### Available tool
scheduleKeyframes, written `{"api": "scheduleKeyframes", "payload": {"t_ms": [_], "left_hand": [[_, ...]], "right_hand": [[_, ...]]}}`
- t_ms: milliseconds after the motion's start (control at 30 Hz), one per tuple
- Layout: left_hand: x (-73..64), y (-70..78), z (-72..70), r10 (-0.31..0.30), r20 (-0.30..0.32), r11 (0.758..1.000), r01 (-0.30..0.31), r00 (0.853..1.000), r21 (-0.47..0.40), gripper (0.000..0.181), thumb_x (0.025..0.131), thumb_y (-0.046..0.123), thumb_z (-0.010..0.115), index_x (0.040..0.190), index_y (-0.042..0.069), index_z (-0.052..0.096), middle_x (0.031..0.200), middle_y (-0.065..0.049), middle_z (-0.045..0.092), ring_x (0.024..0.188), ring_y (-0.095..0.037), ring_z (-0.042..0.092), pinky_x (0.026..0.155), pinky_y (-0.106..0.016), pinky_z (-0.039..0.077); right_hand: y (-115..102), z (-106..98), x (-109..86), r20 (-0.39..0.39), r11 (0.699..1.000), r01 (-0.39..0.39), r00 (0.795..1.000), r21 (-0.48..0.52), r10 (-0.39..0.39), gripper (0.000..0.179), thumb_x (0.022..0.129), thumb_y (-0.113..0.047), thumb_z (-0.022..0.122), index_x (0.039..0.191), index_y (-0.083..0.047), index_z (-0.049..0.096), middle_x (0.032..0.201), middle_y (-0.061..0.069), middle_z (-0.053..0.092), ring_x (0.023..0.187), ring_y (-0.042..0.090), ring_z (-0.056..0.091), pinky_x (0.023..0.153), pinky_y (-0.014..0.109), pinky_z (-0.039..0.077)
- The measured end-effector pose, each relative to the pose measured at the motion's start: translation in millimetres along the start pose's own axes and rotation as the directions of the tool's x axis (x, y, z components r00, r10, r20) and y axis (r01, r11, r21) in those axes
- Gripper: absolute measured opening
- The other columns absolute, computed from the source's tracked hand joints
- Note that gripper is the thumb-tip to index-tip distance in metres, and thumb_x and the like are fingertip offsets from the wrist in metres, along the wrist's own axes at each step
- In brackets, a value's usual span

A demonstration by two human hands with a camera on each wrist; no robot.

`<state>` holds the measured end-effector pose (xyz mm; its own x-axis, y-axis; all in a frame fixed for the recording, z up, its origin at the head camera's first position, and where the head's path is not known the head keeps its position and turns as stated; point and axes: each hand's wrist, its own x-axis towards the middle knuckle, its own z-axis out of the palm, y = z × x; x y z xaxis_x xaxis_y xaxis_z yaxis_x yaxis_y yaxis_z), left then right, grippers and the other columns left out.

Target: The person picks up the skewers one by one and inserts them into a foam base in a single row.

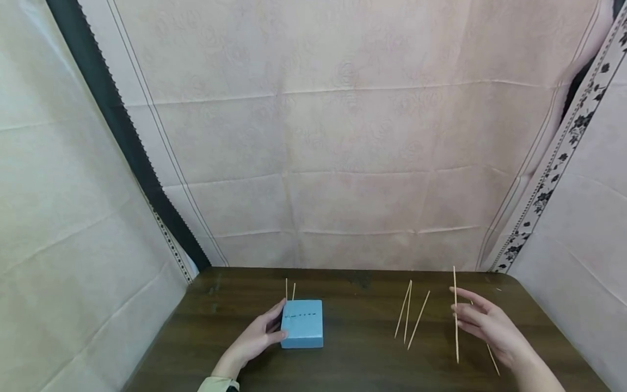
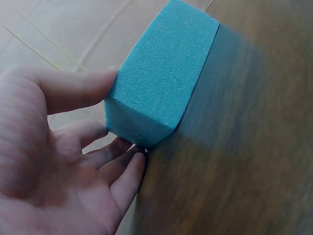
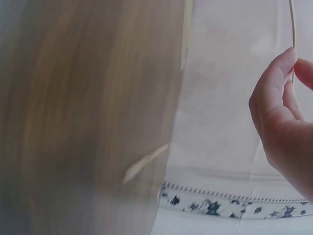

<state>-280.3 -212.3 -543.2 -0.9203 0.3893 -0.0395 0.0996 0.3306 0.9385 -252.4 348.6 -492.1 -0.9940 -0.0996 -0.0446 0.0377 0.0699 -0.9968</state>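
Observation:
My left hand (image 1: 257,337) grips the left side of a blue foam block (image 1: 302,332) on the table, thumb at the front edge. Two thin wooden sticks (image 1: 286,288) rise from the block's far left part, and a row of small dark marks crosses its top. In the left wrist view, thumb and fingers hold one end of the foam block (image 2: 166,68). Off to the right, my right hand (image 1: 495,326) pinches another wooden stick (image 1: 458,343), held nearly upright. The right wrist view shows that stick (image 3: 293,24) between thumb and fingertips.
Three loose sticks (image 1: 418,320) lie on the dark wooden table (image 1: 357,365) between the hands. One more stick (image 1: 492,360) lies partly behind the right hand. Pale cloth (image 1: 343,163) hangs beyond the table's back edge and along both sides.

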Motion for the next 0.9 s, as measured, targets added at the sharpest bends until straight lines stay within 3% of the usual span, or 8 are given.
{"api": "scheduleKeyframes", "payload": {"t_ms": [367,600,733,900], "left_hand": [[2.1,-1.9,-0.8,0.014,0.008,1.000,-0.014,1.000,0.022,0.085,0.102,0.020,0.073,0.170,0.005,0.025,0.175,-0.024,0.019,0.160,-0.046,0.019,0.125,-0.063,0.026],[-0.2,-2.2,-1.3,0.005,0.001,1.000,-0.005,1.000,0.022,0.085,0.101,0.020,0.074,0.170,0.005,0.025,0.175,-0.024,0.020,0.159,-0.046,0.020,0.125,-0.063,0.027],[-0.4,-0.9,-0.6,-0.002,-0.008,1.000,0.002,1.000,0.024,0.085,0.101,0.019,0.074,0.170,0.006,0.025,0.175,-0.024,0.020,0.159,-0.046,0.021,0.125,-0.063,0.028],[1.1,-0.5,0.9,0.001,-0.005,1.000,-0.001,1.000,0.021,0.085,0.101,0.018,0.073,0.170,0.005,0.025,0.175,-0.024,0.020,0.159,-0.047,0.020,0.125,-0.063,0.027]], "right_hand": [[-3,31,1.0,-0.041,0.988,0.085,0.996,0.126,-0.081,0.037,0.112,-0.014,0.059,0.146,-0.026,0.064,0.114,-0.004,0.073,0.103,0.011,0.072,0.090,0.027,0.062],[-9,48,3.6,-0.091,0.969,0.129,0.989,0.209,-0.113,0.031,0.110,-0.009,0.061,0.134,-0.026,0.072,0.109,-0.001,0.073,0.097,0.012,0.073,0.087,0.028,0.063],[-19,65,9.6,-0.113,0.962,0.149,0.986,0.230,-0.126,0.026,0.109,-0.008,0.063,0.123,-0.026,0.074,0.105,-0.001,0.074,0.094,0.013,0.073,0.087,0.028,0.063],[-29,91,18.8,-0.137,0.954,0.177,0.980,0.244,-0.147,0.018,0.106,-0.005,0.065,0.116,-0.019,0.071,0.101,0.000,0.074,0.091,0.014,0.074,0.087,0.029,0.063]]}}
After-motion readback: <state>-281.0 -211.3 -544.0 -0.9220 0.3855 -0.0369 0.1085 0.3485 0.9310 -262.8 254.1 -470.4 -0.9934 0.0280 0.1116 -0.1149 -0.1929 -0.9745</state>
